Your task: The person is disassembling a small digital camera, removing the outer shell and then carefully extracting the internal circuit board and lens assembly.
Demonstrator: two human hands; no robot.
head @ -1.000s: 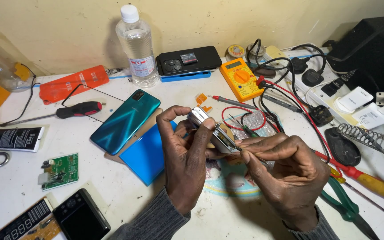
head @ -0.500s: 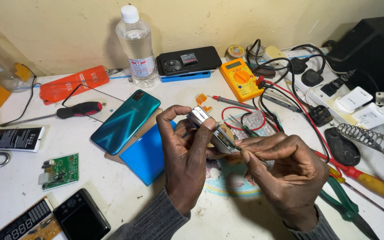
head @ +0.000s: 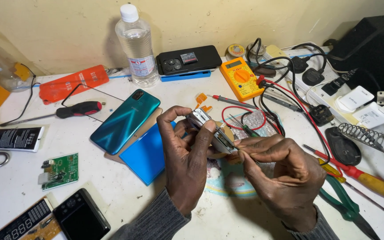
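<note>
Two hands on job. Left hand gripped small silver gadget between thumb and fingers. Right hand pinched its lower end, tweezers poking beyond fingertips. Casing looked open; work seemed midway. Teal phone left of fingers.

Plain yellowish wall behind; scuffed white worktable under soft light.
</note>
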